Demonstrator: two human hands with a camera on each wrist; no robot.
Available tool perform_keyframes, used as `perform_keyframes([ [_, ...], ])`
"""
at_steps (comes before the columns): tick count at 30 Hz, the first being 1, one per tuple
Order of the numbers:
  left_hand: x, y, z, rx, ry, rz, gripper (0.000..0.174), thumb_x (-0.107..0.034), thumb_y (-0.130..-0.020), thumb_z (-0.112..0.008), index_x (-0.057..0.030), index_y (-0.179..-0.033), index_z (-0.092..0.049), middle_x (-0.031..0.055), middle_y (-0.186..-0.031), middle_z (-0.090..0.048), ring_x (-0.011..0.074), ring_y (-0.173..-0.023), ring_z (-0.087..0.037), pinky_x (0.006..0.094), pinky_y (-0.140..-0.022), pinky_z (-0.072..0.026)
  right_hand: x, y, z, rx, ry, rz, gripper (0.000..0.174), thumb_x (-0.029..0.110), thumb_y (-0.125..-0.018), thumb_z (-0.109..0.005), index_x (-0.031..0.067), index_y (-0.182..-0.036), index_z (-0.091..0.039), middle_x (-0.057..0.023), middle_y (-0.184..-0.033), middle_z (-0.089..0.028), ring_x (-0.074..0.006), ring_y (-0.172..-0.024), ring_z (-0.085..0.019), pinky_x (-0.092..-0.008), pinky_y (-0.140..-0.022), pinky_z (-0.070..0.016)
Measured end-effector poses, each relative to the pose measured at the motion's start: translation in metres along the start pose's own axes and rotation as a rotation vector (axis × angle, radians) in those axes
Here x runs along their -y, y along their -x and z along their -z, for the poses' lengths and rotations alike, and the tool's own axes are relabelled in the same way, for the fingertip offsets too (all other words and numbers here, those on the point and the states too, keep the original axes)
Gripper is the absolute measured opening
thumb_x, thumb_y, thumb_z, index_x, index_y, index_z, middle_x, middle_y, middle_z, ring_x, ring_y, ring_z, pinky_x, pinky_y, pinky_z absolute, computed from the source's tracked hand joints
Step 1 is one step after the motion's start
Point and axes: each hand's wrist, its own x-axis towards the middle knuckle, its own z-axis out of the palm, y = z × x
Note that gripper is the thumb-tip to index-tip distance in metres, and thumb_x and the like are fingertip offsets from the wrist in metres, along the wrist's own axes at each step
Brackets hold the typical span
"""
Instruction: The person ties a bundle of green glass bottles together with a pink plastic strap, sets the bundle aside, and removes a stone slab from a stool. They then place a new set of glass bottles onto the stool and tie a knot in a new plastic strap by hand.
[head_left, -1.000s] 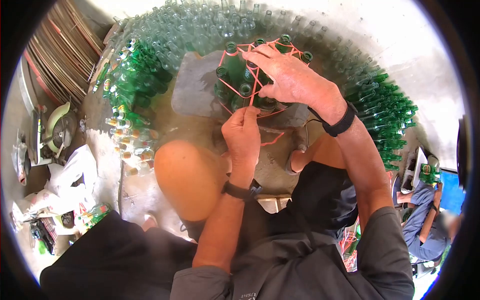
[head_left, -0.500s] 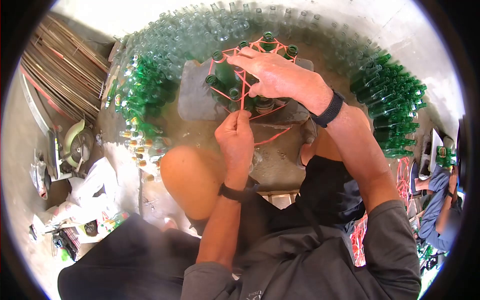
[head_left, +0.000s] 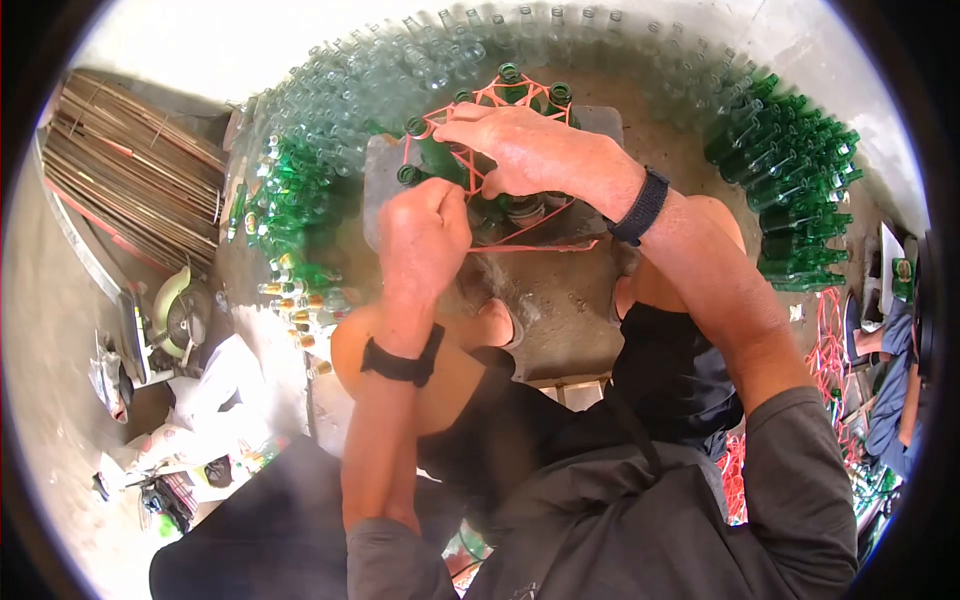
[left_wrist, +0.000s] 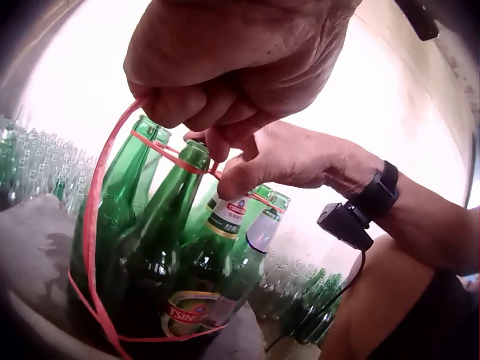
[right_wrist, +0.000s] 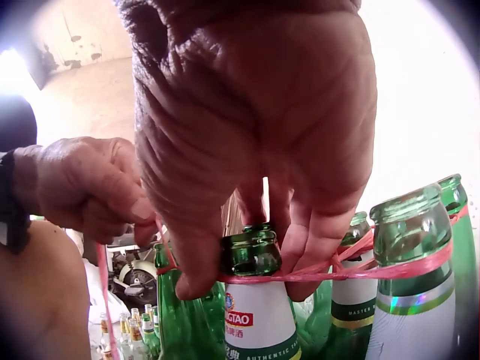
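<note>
A bundle of green beer bottles (head_left: 510,76) stands upright on a grey slab (head_left: 385,205), with pink plastic twine (left_wrist: 91,225) looped round the necks and lower down the sides. My left hand (head_left: 425,235) has its fingers curled on the twine, at the near left side of the bundle. From that fist the twine hangs down beside the bottles in the left wrist view. My right hand (head_left: 545,150) reaches over the tops. Its thumb and fingers straddle the neck of one labelled bottle (right_wrist: 251,319), right at the twine crossing there; the palm hides several other necks from above.
Clear bottles (head_left: 350,120) stand in rows along the wall behind, with green bottles (head_left: 780,190) at right and more at left. Stacked boards (head_left: 130,160) lean at far left. Red twine (head_left: 735,460) lies heaped beside my right knee. Another person (head_left: 885,410) is at the right edge.
My left hand has moved left and raised its fist, pulling the twine along; a loose twine length near the slab's front now runs straighter. The right hand stays over the bottle necks. The head view has shifted.
</note>
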Motion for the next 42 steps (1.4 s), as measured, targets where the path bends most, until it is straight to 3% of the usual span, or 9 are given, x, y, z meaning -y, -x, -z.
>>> perform_keyframes([
  [13,0.03,-0.042,0.004,0.225,-0.308,0.082,0.015,-0.018,-0.086,-0.067,-0.0098,-0.088,-0.079,0.0206,-0.084,-0.071,0.0427,-0.08,-0.069,0.0481,-0.072,-0.0561,0.004,-0.002,0.003,0.045,0.02,-0.045,0.069,-0.004,-0.063,-0.084,0.0,-0.128,-0.059,-0.0129,-0.125,-0.059,-0.0375,-0.112,-0.063,-0.0448,-0.092,-0.0548],
  [26,0.038,-0.016,0.003,0.177,-0.255,0.232,0.019,-0.021,-0.087,-0.067,-0.01,-0.093,-0.081,0.021,-0.089,-0.073,0.0409,-0.084,-0.071,0.0468,-0.076,-0.0568,0.001,0.002,0.002,0.033,0.008,-0.014,0.071,-0.003,-0.068,-0.084,0.0007,-0.133,-0.057,-0.0135,-0.133,-0.057,-0.037,-0.115,-0.063,-0.0442,-0.096,-0.0548],
  [28,0.039,-0.014,0.002,0.17,-0.273,0.245,0.019,-0.018,-0.088,-0.07,-0.004,-0.096,-0.079,0.0209,-0.082,-0.073,0.0311,-0.071,-0.073,0.0383,-0.067,-0.0544,0.003,0.003,0.002,0.034,0.011,-0.034,0.072,-0.003,-0.068,-0.083,0.0008,-0.135,-0.056,-0.014,-0.135,-0.057,-0.0371,-0.116,-0.062,-0.0443,-0.096,-0.0546],
  [34,0.04,-0.004,-0.006,0.091,-0.188,0.292,0.018,-0.015,-0.088,-0.072,-0.0009,-0.096,-0.079,0.0205,-0.075,-0.071,0.0196,-0.062,-0.068,0.0341,-0.062,-0.0506,0.0,0.001,0.006,0.071,0.016,-0.024,0.074,-0.003,-0.07,-0.083,0.0016,-0.138,-0.055,-0.0152,-0.14,-0.055,-0.0378,-0.119,-0.062,-0.0444,-0.098,-0.0541],
  [35,0.039,-0.002,-0.009,0.09,-0.186,0.294,0.018,-0.015,-0.088,-0.072,-0.0009,-0.096,-0.079,0.0205,-0.075,-0.071,0.0196,-0.062,-0.068,0.0341,-0.062,-0.0506,-0.001,0.001,0.006,0.08,0.02,-0.006,0.074,-0.003,-0.069,-0.083,0.002,-0.138,-0.055,-0.015,-0.14,-0.055,-0.038,-0.12,-0.062,-0.0443,-0.099,-0.0541],
  [36,0.038,0.0,-0.011,0.056,-0.109,0.304,0.018,-0.017,-0.087,-0.07,-0.0017,-0.092,-0.078,0.0215,-0.074,-0.069,0.027,-0.063,-0.068,0.0374,-0.062,-0.0515,-0.003,0.001,0.006,0.084,0.019,-0.005,0.074,-0.003,-0.069,-0.083,0.002,-0.138,-0.055,-0.015,-0.14,-0.055,-0.038,-0.12,-0.062,-0.0443,-0.099,-0.0541],
  [38,0.035,0.005,-0.014,0.019,-0.034,0.319,0.019,-0.019,-0.087,-0.068,-0.0024,-0.088,-0.078,0.0225,-0.074,-0.068,0.0345,-0.064,-0.069,0.0408,-0.062,-0.0524,-0.007,0.001,0.003,-0.004,0.055,0.081,0.062,0.0,-0.069,-0.081,0.0039,-0.128,-0.061,-0.0122,-0.121,-0.063,-0.0357,-0.11,-0.064,-0.0435,-0.091,-0.0555],
  [41,0.023,0.013,-0.021,-0.011,0.066,0.397,0.018,-0.014,-0.087,-0.069,0.0026,-0.088,-0.076,0.0222,-0.069,-0.067,0.026,-0.058,-0.067,0.0377,-0.059,-0.0498,-0.001,0.001,0.014,0.084,0.057,0.048,0.073,-0.006,-0.07,-0.081,0.005,-0.137,-0.056,-0.0148,-0.136,-0.057,-0.0385,-0.117,-0.062,-0.0439,-0.097,-0.055],
  [42,0.019,0.017,-0.026,-0.068,0.106,0.392,0.019,-0.013,-0.089,-0.069,0.0048,-0.092,-0.076,0.0138,-0.067,-0.067,0.0158,-0.06,-0.061,0.033,-0.058,-0.0474,0.002,0.0,0.02,0.087,0.059,0.05,0.073,-0.006,-0.07,-0.081,0.005,-0.137,-0.056,-0.0148,-0.136,-0.057,-0.0385,-0.117,-0.062,-0.0439,-0.097,-0.055],
])
